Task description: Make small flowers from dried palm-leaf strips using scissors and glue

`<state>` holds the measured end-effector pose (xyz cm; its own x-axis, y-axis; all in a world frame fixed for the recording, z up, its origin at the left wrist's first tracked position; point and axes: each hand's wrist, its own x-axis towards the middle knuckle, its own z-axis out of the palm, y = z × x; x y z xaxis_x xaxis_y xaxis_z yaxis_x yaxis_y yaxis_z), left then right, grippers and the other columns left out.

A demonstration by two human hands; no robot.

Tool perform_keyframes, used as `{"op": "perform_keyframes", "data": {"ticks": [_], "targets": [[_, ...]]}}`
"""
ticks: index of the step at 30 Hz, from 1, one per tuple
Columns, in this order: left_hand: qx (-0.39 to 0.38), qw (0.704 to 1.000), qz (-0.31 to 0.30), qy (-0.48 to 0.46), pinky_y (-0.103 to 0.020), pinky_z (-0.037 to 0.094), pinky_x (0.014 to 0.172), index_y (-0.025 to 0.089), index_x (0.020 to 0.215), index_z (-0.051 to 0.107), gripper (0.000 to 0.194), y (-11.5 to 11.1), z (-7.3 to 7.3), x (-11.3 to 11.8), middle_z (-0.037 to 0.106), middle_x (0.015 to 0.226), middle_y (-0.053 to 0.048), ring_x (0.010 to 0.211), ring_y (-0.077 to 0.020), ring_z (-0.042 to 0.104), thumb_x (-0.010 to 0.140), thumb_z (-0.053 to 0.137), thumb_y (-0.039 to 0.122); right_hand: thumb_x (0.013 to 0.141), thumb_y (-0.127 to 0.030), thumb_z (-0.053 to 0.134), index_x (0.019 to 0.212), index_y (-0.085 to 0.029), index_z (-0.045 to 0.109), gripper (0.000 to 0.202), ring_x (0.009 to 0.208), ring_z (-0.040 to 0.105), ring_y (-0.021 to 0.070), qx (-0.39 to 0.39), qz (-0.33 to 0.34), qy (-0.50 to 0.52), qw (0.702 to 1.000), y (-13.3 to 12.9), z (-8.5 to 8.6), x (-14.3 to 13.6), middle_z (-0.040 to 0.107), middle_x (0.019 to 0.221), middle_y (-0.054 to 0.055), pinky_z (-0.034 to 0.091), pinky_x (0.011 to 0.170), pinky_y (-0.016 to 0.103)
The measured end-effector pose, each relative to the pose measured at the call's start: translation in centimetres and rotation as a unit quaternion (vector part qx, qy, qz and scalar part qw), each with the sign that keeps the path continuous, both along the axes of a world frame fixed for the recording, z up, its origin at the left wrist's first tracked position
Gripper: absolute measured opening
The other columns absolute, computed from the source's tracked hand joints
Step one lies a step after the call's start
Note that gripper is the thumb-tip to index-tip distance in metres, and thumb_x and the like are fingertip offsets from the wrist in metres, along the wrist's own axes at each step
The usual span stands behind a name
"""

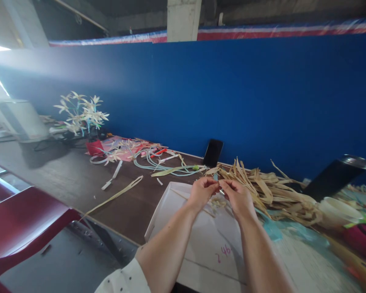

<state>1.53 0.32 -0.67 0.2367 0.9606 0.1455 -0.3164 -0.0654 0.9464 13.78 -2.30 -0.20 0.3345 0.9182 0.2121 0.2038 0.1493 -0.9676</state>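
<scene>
Left hand [204, 191]: fingers pinched together around a tiny piece [220, 187], too small to identify
Right hand [236, 194]: fingers pinching at the same spot
Tiny piece: held between both hands, above a white shallow tray [167, 219] marked in pink
Tan dried leaf strips [277, 197]: heaped beside the right hand on the dark brown tabletop [128, 211]
Black rectangular phone [213, 153]: leaning against the blue flat panel [247, 93]

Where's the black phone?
In the head view, the black phone stands tilted just right of the middle, in front of the blue wall, beyond the left hand and right hand, left of the dried strips.
</scene>
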Motion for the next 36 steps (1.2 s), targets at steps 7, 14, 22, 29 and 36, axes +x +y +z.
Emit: {"op": "perform_keyframes", "data": {"ticks": [7, 14, 22, 29, 36], "targets": [[-0.019, 0.999, -0.036, -0.003, -0.023, 0.045, 0.058, 0.012, 0.074, 0.06, 0.028, -0.06, -0.02, -0.15, 0.062, 0.063, -0.003, 0.06, -0.0111, 0.057, 0.062, 0.071, 0.035, 0.069, -0.05, 0.063, 0.077, -0.018, 0.064, 0.033, 0.055, 0.05, 0.0141, 0.03, 0.021, -0.02, 0.999, 0.06, -0.01, -0.04, 0.061, 0.061, 0.001, 0.036, 0.05, 0.025], [-0.014, 0.998, -0.052, 0.021, -0.022, 0.044, 0.056, 0.012, 0.075, 0.062, 0.029, 0.17, -0.42, -0.27, 0.062, 0.062, -0.002, 0.055, -0.0096, 0.055, 0.064, 0.069, 0.038, 0.068, -0.049, 0.064, 0.076, -0.018, 0.064, 0.032, 0.052, 0.049, 0.0131, 0.011, 0.037, -0.011, 0.999, -0.02, 0.07, 0.04, 0.06, 0.061, 0.001, 0.035, 0.048, 0.025], [-0.031, 0.999, -0.04, 0.0, -0.022, 0.042, 0.056, 0.012, 0.072, 0.063, 0.031, 0.2, -0.2, -0.02, 0.062, 0.062, -0.002, 0.054, -0.0091, 0.054, 0.061, 0.07, 0.04, 0.068, -0.051, 0.063, 0.086, -0.021, 0.069, 0.035, 0.051, 0.046, 0.012, -0.027, 0.066, 0.095, 0.993, -0.26, 0.41, -0.14, 0.055, 0.057, -0.002, 0.036, 0.047, 0.024], [-0.011, 0.997, -0.066, 0.029, -0.022, 0.042, 0.054, 0.012, 0.072, 0.064, 0.033, 0.54, -0.85, -0.12, 0.062, 0.06, -0.003, 0.053, -0.0096, 0.053, 0.062, 0.069, 0.043, 0.063, -0.05, 0.069, 0.08, -0.019, 0.067, 0.035, 0.049, 0.045, 0.0104, -0.019, 0.073, 0.047, 0.996, 0.13, -0.11, 0.47, 0.058, 0.058, -0.001, 0.032, 0.046, 0.023], [-0.031, 0.994, -0.102, 0.004, -0.022, 0.042, 0.056, 0.01, 0.074, 0.063, 0.036, 0.26, -0.59, -0.33, 0.061, 0.061, -0.003, 0.054, -0.0086, 0.053, 0.062, 0.07, 0.044, 0.064, -0.049, 0.068, 0.076, -0.017, 0.065, 0.034, 0.051, 0.045, 0.0112, -0.011, 0.071, 0.041, 0.997, -0.1, 0.19, 0.37, 0.059, 0.059, 0.0, 0.032, 0.047, 0.023]]}}
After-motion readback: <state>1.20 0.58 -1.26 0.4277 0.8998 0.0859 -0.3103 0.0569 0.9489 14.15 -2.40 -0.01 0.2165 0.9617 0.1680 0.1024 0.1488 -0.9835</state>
